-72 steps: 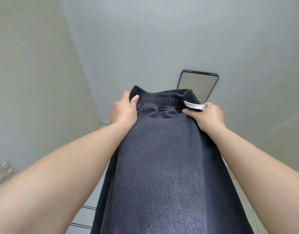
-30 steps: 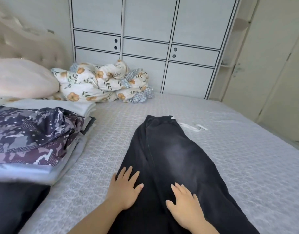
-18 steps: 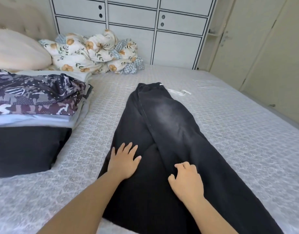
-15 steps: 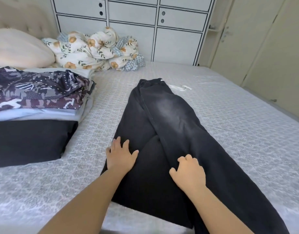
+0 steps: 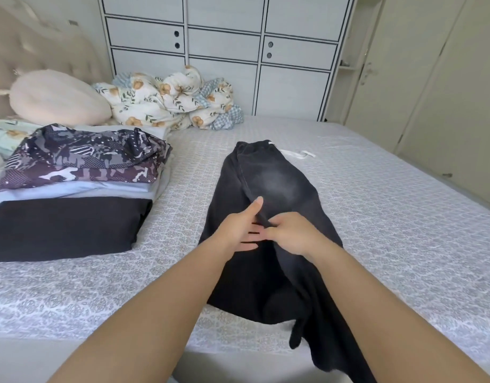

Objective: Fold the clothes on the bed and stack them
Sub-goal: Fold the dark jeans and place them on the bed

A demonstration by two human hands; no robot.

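**Both hands meet on the black trousers at the middle of the bed**

A pair of black trousers (image 5: 268, 205) lies lengthwise on the bed (image 5: 390, 217), its waistband toward the far edge and its legs running to the near edge, where the ends hang over. A white drawstring (image 5: 297, 154) trails onto the sheet just beside the waistband.

The left hand (image 5: 239, 229) rests on the trousers about halfway along, fingers straight and pointing toward the right hand, thumb raised along a ridge of cloth. It grips nothing. The right hand (image 5: 292, 233) sits just beside it, touching the left fingertips; its fingers are curled downward over the raised fold of the trousers and seem to pinch that fold, though the fingertips themselves are hidden.

Toward the left edge of the bed stands a stack of folded clothes (image 5: 77, 189): a patterned dark garment on top, pale pieces beneath, a black one at the near side. A cream pillow (image 5: 58, 98) and a bunched floral quilt (image 5: 172, 98) lie at the far edge, before a white wardrobe (image 5: 224, 45).
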